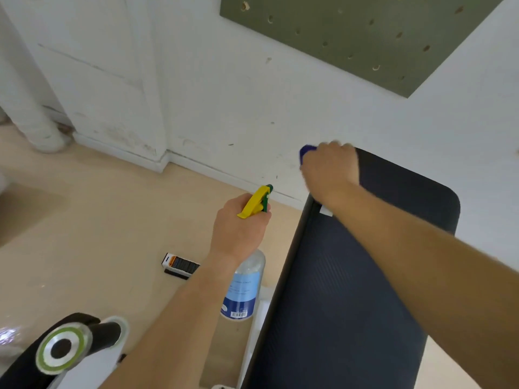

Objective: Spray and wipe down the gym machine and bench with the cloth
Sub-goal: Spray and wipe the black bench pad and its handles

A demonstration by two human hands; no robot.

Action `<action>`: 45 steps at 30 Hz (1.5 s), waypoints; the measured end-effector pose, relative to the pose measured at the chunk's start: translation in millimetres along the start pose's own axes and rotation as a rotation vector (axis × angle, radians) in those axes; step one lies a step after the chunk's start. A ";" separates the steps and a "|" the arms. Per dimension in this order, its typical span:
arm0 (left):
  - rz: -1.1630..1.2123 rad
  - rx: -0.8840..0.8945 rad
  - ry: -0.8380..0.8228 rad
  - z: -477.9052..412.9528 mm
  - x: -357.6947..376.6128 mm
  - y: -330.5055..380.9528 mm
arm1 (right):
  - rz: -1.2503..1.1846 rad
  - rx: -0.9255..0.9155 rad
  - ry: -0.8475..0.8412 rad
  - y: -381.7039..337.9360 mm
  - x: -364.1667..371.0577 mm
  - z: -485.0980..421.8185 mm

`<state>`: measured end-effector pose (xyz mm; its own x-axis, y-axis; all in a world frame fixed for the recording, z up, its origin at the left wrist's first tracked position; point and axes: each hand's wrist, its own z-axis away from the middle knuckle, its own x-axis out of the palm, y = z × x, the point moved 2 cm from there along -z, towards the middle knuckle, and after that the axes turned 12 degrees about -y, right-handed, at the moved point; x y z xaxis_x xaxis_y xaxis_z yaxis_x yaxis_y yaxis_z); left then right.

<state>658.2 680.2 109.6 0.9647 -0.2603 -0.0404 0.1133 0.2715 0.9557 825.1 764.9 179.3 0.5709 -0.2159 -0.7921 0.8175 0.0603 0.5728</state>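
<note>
Head view, and we start well to the left of the bench (351, 290), where a round machine end cap (63, 350) with a green ring and a black centre shows at the lower corner, on a white frame. On the pale floor between that cap and the bench lies a small black box (179, 265) with an orange label. Just beside the bench's left edge our left hand (238, 223) is wrapped around the neck of the spray bottle (244, 287). Its yellow and green trigger head points away from us toward the white wall (224, 94), and its clear body with a blue label hangs below the wrist. The bench itself is a long, dark, ribbed pad running away from us to the wall. At its far left corner our right hand (328, 167) is curled down over the blue cloth (306, 151), gripping it against the pad. Only a small fold of cloth shows past the knuckles, and this spot is blurred. Above the bench's far end a green pegboard (365, 37) hangs on the wall.
</note>
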 end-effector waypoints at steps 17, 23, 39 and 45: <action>-0.072 -0.009 -0.122 -25.6 5.9 77.6 | -0.329 0.028 0.099 43.7 5.8 1.6; -0.165 -0.003 -0.186 -38.4 15.5 86.2 | -0.691 0.326 0.294 78.9 42.0 38.2; -0.380 -0.123 -0.172 -80.1 42.1 104.1 | -1.240 0.217 0.391 119.0 80.7 55.4; -0.191 -0.075 -0.080 -72.9 36.2 106.9 | -0.740 -0.148 0.140 88.1 38.7 -19.0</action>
<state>722.6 767.4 189.1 0.9023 -0.3854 -0.1931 0.3129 0.2774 0.9084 920.6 780.4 195.1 -0.1329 -0.1259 -0.9831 0.9863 0.0806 -0.1437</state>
